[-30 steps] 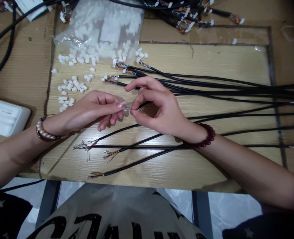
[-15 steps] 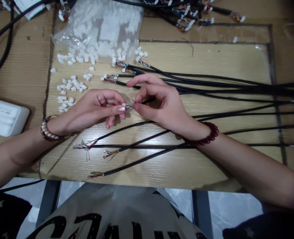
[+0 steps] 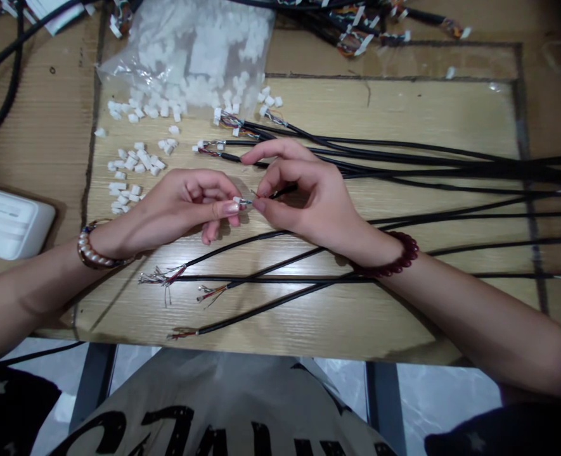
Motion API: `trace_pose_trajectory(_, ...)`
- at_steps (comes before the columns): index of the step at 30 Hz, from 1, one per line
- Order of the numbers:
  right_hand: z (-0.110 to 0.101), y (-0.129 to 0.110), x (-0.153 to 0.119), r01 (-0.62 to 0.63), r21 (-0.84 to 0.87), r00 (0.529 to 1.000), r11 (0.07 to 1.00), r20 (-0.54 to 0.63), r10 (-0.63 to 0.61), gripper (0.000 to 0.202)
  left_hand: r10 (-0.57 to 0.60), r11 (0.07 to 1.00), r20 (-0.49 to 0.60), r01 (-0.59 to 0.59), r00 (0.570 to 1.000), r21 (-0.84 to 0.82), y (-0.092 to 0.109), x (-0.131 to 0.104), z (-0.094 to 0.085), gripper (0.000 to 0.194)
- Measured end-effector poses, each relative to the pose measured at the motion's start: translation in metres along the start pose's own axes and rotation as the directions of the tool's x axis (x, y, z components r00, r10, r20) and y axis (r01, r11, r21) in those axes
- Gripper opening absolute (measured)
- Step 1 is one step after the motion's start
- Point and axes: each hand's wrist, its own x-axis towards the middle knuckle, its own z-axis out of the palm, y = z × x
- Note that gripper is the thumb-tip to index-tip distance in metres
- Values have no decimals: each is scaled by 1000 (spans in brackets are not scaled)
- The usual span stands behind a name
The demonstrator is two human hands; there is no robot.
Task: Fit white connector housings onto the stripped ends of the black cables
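Head view, centre of frame: left hand [image 3: 185,201] pinching a small white connector [image 3: 237,199]; right hand [image 3: 311,196] pinching fine wires [image 3: 248,202] beside it. Uneven pull between them could bend or loosen a wire.

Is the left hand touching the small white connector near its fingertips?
Touching: the head view shows the left hand pinching the white connector between thumb and forefinger.
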Motion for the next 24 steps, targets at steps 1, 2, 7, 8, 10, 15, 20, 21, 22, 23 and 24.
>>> trace_pose_trajectory(1,0,0,0,1,2,1000,1000,1,-1,20,2,1000,-1,-2,1000,3,0,0,0,31)
trace_pose_trajectory(2,0,0,0,4,5,1000,1000,2,-4,20,3,1000,-1,-3,1000,7,0,0,0,30)
trace_pose_trajectory(7,0,-1,1,-14,23,1000,1000,23,14,18,8,1000,-1,-8,1000,5,-2,0,1,28)
trace_pose_trajectory(8,0,-1,1,-29,27,999,999,32,28,17,11,1000,-9,-11,1000,6,-3,0,1,28)
trace_pose_trajectory(10,-1,-2,1,-59,42,997,997,45,58,16,21,1000,-29,-21,999,12,-4,0,2,29)
trace_pose_trajectory(15,-4,-4,3,-135,64,988,989,83,129,20,55,997,-42,-52,998,61,-6,1,4,26)
trace_pose_trajectory(20,-6,0,4,-116,60,988,991,112,109,19,75,992,-18,-72,997,104,-7,0,2,25)
trace_pose_trajectory(21,-6,1,4,-98,62,990,993,110,91,19,73,992,-11,-72,997,104,-7,0,2,25)
trace_pose_trajectory(22,-6,2,5,-85,62,991,994,108,78,18,69,992,-5,-68,998,102,-7,0,1,26)
trace_pose_trajectory(23,-6,3,5,-79,61,991,995,109,73,18,63,993,0,-62,998,99,-8,0,1,26)
trace_pose_trajectory(24,-6,3,5,-80,58,991,995,111,73,18,55,994,5,-55,998,96,-8,0,0,26)
